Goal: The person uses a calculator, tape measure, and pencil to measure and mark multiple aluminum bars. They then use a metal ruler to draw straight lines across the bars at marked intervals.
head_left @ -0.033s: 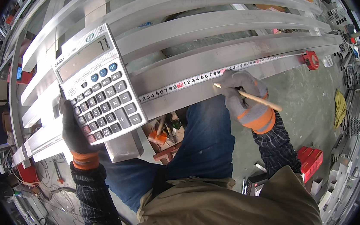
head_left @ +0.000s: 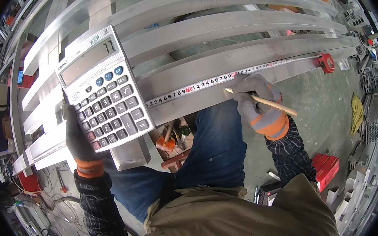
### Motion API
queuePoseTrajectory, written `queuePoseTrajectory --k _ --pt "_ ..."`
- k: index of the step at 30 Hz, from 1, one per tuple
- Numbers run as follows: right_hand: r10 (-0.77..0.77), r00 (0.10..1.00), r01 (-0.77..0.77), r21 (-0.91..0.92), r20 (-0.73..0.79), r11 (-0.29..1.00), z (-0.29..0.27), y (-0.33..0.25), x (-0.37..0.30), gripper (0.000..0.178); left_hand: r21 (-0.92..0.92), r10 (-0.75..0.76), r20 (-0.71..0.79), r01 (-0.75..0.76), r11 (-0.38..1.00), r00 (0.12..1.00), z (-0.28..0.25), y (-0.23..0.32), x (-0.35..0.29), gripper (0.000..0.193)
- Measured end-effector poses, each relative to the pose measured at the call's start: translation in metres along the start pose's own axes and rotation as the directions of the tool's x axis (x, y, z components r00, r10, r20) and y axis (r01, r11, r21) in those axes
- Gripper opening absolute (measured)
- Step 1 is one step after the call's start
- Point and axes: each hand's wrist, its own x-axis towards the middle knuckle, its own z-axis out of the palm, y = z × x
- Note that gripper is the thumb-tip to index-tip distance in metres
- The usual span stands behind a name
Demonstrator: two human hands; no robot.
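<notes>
My left hand [head_left: 81,137], in a dark glove with an orange cuff, grips a silver desk calculator [head_left: 100,97] by its left edge. The calculator is tilted, with its display and keys facing up. In my right hand [head_left: 257,97], gloved in grey and orange, is a slim pale wooden pencil [head_left: 276,105], its tip pointing left over a flat metal bar [head_left: 188,106]. The fingers rest at the bar, just below the extended blade of a tape measure [head_left: 206,83]. Its red case [head_left: 327,63] sits at the bar's right end. The calculator hides part of the blade.
Parallel metal bars [head_left: 230,25] form a wide frame ahead of me. Below the near bar is a box of tools [head_left: 177,139] beside my legs. A red box [head_left: 326,168] lies on the floor at the right, and metal profiles [head_left: 373,114] are stacked along the right side.
</notes>
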Motion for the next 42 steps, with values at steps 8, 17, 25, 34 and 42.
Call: queuePoseTrajectory --k 8,17,25,34,42 --pt "-0.073 0.997 0.067 -0.152 -0.031 0.986 0.002 -0.007 0.006 0.019 -0.386 -0.181 0.044 0.184 0.904 0.983 -0.001 0.006 0.005 0.055" --pt "-0.063 0.972 0.057 -0.032 -0.225 0.998 -0.004 -0.011 -0.004 0.020 -0.519 -0.220 0.041 0.208 0.829 0.975 0.002 0.001 0.008 0.048" --pt "0.480 0.858 -0.480 0.612 0.180 0.629 0.057 -0.074 0.012 0.033 -0.560 -0.237 -0.035 0.178 0.809 0.971 0.006 -0.002 0.007 0.044" --pt "0.459 0.829 -0.559 0.493 0.320 0.667 0.117 -0.095 0.028 0.051 -0.577 -0.328 0.081 0.313 0.754 0.941 0.021 0.005 0.011 0.038" --pt "0.435 0.878 -0.468 0.543 0.199 0.697 0.106 -0.103 0.020 0.046 -0.044 -0.125 -0.050 0.123 0.991 0.991 0.017 -0.005 0.005 0.038"
